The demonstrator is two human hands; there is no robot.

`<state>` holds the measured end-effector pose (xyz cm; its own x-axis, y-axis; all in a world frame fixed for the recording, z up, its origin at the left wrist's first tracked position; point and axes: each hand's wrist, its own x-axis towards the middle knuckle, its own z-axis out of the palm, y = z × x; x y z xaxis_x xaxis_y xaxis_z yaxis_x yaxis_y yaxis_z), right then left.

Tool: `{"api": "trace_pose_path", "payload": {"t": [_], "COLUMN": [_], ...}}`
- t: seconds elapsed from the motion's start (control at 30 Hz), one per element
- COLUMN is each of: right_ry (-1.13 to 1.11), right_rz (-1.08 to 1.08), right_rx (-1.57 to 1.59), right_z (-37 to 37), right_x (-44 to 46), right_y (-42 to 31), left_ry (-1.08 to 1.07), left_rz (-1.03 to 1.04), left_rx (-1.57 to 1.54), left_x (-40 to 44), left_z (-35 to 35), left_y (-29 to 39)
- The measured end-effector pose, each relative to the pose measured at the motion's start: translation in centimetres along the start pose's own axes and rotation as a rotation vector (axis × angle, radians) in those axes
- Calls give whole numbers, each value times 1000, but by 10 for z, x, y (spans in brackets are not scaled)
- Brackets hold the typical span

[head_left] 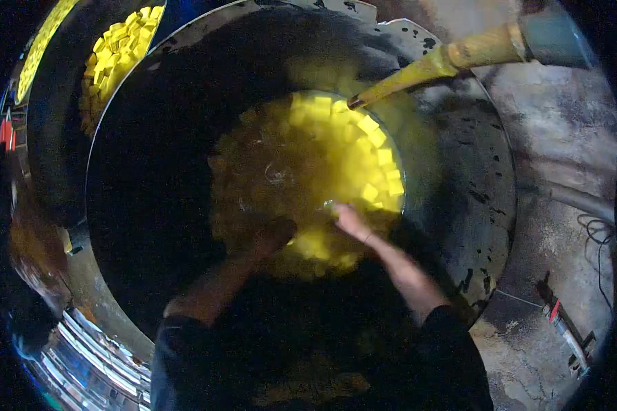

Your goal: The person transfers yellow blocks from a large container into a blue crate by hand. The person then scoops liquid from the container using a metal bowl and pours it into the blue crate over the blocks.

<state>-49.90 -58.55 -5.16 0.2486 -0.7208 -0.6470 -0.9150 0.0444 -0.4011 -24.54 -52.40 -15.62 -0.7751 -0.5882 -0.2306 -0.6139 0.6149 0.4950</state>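
A large dark vat (493, 205) holds murky yellow liquid (349, 164) below me. Many yellow blocks (376, 137) lie in it, lit brightly along the far right side. My right hand (349, 220) reaches down to the liquid's surface near the middle; a pale glint shows by its fingertips, and its fingers are smeared by motion. To its left, in deep shadow, my left hand (278, 233) is also at the surface, its fingers too dark to make out. I cannot tell whether either hand grips a block.
A yellow-stained pipe (418, 74) comes in from the upper right, its end over the vat. Another container at upper left holds more yellow blocks (120, 51). A grey pipe (581, 200) and a cable (600, 236) are at right, by the stained concrete floor (548, 130).
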Motion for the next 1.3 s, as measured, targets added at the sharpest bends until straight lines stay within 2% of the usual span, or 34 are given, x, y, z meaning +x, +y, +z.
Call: {"api": "trace_pose_path", "payload": {"t": [0.03,0.1,0.13,0.2,0.27,0.3,0.37,0.4,0.43,0.5,0.53,0.57,0.6,0.63,0.7,0.73,0.77,0.83,0.87,0.9,0.93,0.97,1.03,1.1,1.13,1.17,1.23,1.3], "right_ry": [110,62,19,-28,-7,-12,332,350,370,32,33,32,32,39,297,423,428,176,163,231,189,149,116,107,233,193,365,321], "right_rz": [-141,-131,-52,31,-55,-54,-181,-137,-95,-90,-90,12,111,107,-265,-381,-381,13,-119,-187,-134,-80,-74,30,-112,-50,-45,-111], "right_rx": [-54,53,118,185,-97,-96,-296,-252,-206,-362,-364,-180,5,2,6,4,-2,316,523,780,848,916,983,955,850,944,688,662], "right_z": [-16,-46,-75,-109,-111,-103,-79,-76,-76,-68,-62,-56,-49,-44,-31,-1,-14,-57,-86,-80,-81,-85,-77,-85,-61,-57,-58,-89], "right_x": [1,37,44,59,80,85,96,96,94,112,120,129,136,137,137,152,142,92,68,60,50,38,27,14,26,25,17,0], "right_y": [4,14,-1,-31,-43,-49,-57,-60,-67,-61,-54,-46,-38,-31,-6,28,29,8,-14,-15,-21,-29,-41,-70,-65,-72,-83,-101], "left_ry": [-97,-149,-140,-98,-50,-29,88,82,127,170,280,236,167,87,-6,-17,-21,30,108,181,257,242,390,747,783,820,980,975], "left_rz": [-65,-227,-317,-523,-704,-773,-806,-807,-606,-402,-519,-589,-607,-565,-479,-429,-363,-240,-164,-105,-111,-319,-572,-642,-641,-636,-663,-650], "left_rx": [-261,-569,-639,-663,-544,-463,145,144,228,309,-454,-714,-725,-669,-640,-693,-777,-1044,-1257,-1447,-1568,-1517,-1772,-2292,-2334,-2375,-2382,-2419], "left_x": [9,32,48,80,101,108,113,111,104,85,76,75,78,82,89,91,91,89,84,80,75,68,81,97,103,107,110,112], "left_z": [-38,-97,-120,-154,-166,-168,-154,-148,-142,-137,-137,-137,-137,-137,-135,-140,-138,-143,-150,-145,-148,-162,-130,-126,-125,-125,-125,-128], "left_y": [3,19,26,42,47,45,33,20,-1,-23,-26,-38,-45,-53,-63,-66,-70,-69,-62,-58,-46,-31,-21,2,13,21,30,38]}}
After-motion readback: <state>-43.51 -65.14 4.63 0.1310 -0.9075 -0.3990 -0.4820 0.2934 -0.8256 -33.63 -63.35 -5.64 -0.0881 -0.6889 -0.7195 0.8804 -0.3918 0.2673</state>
